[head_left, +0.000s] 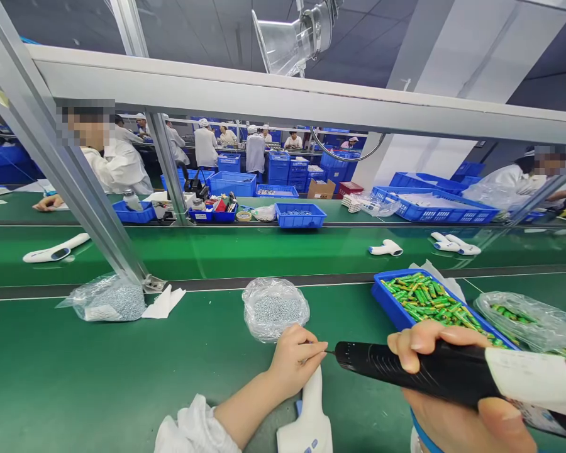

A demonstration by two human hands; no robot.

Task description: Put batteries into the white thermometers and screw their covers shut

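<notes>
My right hand (pixel 471 402) is wrapped around a black electric screwdriver (pixel 405 365), held level with its thin bit pointing left. My left hand (pixel 295 362) pinches its fingertips together right at the tip of that bit; whatever small thing sits between them is hidden. Below the left hand lies a white gun-shaped handheld device (pixel 309 421), handle pointing away from me and small blue-grey buttons at its near end. Just beyond the left hand, an open clear plastic bag (pixel 276 309) holds a heap of tiny silvery metal parts.
A blue tray (pixel 382 296) of green batteries (pixel 424 296) stands at right, beside a plastic bag (pixel 532 321) with more. Another bag of metal parts (pixel 117 301) lies left by the frame post (pixel 94 182). White devices (pixel 385 248) rest on the green belt (pixel 245 251). Co-workers sit opposite.
</notes>
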